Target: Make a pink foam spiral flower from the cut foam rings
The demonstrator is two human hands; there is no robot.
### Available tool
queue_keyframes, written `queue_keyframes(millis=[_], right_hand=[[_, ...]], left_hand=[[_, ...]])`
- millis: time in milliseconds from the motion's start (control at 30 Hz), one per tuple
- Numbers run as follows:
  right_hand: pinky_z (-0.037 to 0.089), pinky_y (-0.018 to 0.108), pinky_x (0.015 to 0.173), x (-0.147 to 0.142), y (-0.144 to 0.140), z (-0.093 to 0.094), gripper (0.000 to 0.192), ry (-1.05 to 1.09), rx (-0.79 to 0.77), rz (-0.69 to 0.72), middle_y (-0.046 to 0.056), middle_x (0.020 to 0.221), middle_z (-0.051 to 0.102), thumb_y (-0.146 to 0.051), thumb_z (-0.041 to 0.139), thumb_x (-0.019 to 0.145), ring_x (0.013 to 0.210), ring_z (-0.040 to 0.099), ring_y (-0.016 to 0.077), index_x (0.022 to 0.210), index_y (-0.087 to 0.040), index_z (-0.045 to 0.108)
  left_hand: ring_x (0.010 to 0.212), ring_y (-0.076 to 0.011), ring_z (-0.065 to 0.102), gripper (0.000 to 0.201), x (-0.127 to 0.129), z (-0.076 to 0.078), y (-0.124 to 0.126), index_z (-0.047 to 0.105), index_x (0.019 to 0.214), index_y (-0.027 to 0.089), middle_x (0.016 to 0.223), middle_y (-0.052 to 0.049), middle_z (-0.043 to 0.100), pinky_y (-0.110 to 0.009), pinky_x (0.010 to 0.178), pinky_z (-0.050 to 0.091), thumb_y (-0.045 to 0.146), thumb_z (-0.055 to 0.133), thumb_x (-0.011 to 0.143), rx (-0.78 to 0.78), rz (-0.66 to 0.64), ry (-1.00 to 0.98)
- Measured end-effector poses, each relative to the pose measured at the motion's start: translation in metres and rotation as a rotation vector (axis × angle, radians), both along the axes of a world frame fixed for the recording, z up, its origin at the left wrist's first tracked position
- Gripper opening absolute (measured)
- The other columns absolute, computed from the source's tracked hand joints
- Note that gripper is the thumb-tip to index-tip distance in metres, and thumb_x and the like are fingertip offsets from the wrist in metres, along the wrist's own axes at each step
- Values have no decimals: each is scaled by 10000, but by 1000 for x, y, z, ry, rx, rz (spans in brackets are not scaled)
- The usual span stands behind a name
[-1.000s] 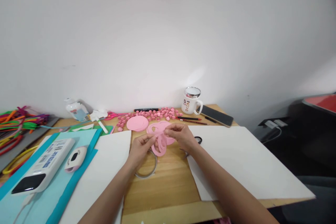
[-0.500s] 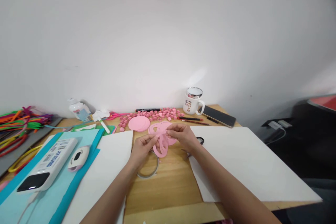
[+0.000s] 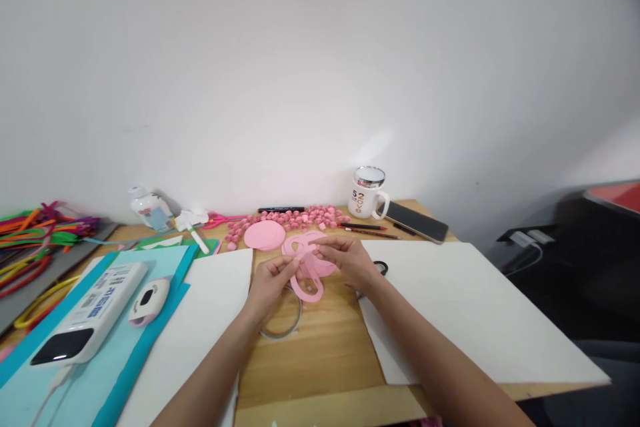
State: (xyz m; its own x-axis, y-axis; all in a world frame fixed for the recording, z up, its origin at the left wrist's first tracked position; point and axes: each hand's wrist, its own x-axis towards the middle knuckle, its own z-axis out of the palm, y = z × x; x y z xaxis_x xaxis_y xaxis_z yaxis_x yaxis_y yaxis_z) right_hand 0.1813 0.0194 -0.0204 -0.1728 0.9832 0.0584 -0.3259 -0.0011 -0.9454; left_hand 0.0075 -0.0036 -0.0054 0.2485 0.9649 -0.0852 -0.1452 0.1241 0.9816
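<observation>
Two hands met over the middle of the bench (image 3: 320, 347): your left hand (image 3: 270, 280) and your right hand (image 3: 350, 260) each had its grip pinched closed on the same pink paper spiral (image 3: 307, 273), fingertips nearly touching above it. The spiral hung from both grips, its lower loop dangling just beneath your left fingers and its upper coils spreading just beyond your right thumb.

Directly under your left hand lay a clear tape ring (image 3: 283, 320) on the bare wood. Just beyond your left grip sat a pink paper disc (image 3: 265, 235), and farther past both grips a row of small pink paper buds (image 3: 295, 217) ran along the wall. Black scissors (image 3: 381, 268) poked out just right of your right wrist, on the edge of a white sheet (image 3: 475, 313). Well beyond your right hand stood a white mug (image 3: 369, 193) with a phone (image 3: 415, 221) beside it. Far to the left of your left hand rested a power bank (image 3: 85, 313) on blue paper (image 3: 125, 353).
</observation>
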Motion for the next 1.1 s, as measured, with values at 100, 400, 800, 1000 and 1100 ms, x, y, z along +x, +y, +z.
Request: queue_keyframes(millis=[100, 400, 800, 1000, 1100], right_hand=[[487, 284, 730, 1, 0, -1, 235, 23, -7, -5, 37, 836, 690, -308, 733, 584, 702, 618, 133, 786, -194, 694], [456, 250, 580, 2, 4, -6, 209, 21, -17, -26, -2, 596, 638, -282, 760, 532, 547, 560, 104, 675, -169, 657], [477, 314, 762, 0, 0, 3, 260, 10, -24, -23, 44, 858, 684, -341, 726, 584, 748, 613, 163, 798, -194, 703], [481, 307, 746, 1, 1, -1, 248, 57, -37, -33, 45, 800, 692, -307, 742, 568, 701, 617, 143, 772, -175, 691], [479, 273, 698, 2, 3, -2, 235, 70, -42, -25, 31, 743, 688, -284, 751, 559, 660, 609, 122, 754, -171, 685]], left_hand=[[467, -93, 529, 228, -1, -2, 1, 612, 609, 118, 543, -4, 598, -204, 484, 430, 331, 654, 677, 1, -1, 15], [472, -109, 548, 230, -2, -7, 1, 611, 627, 125, 540, -15, 605, -217, 483, 438, 342, 628, 702, 11, -37, 9], [465, -100, 532, 224, -1, -4, 1, 630, 674, 112, 552, -11, 585, -218, 463, 460, 335, 645, 688, 27, -21, 6], [463, -99, 535, 214, -2, -6, 1, 625, 691, 115, 571, -8, 586, -218, 457, 457, 329, 638, 695, 10, -24, 3], [458, -98, 535, 211, -3, -8, 2, 612, 675, 120, 569, -5, 587, -217, 458, 452, 328, 633, 700, 11, -25, 10]])
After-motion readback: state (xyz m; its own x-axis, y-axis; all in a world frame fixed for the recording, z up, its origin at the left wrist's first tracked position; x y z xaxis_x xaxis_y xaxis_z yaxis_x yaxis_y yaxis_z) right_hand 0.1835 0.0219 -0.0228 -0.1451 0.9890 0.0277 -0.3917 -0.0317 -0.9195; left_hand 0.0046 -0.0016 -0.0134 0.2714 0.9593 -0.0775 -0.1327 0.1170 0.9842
